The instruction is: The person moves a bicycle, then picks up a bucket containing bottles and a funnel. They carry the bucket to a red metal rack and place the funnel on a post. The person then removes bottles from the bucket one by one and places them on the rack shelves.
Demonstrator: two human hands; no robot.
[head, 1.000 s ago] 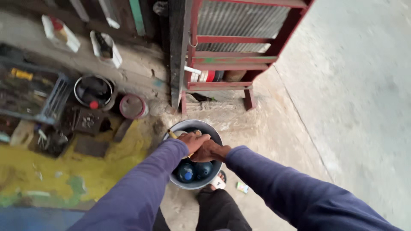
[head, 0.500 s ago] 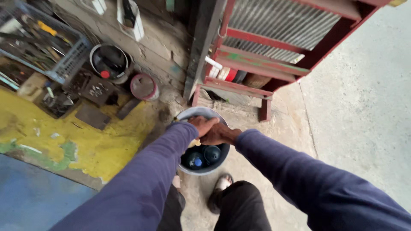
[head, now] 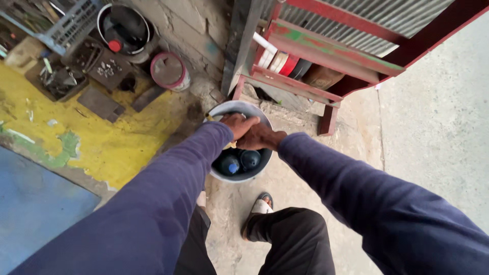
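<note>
Clearly, a red metal rack [head: 326, 66] is seen in the upper right of the frame, standing on the concrete floor [head: 433, 153]. Below it, in the middle, a grey bucket [head: 243, 176] is placed on the floor with dark round things [head: 240, 162] inside. Both hands are held together over its rim: the left hand [head: 239, 125] and the right hand [head: 261, 137] are pressed against each other, fingers curled, perhaps for rubbing; whether something is gripped cannot be told.
</note>
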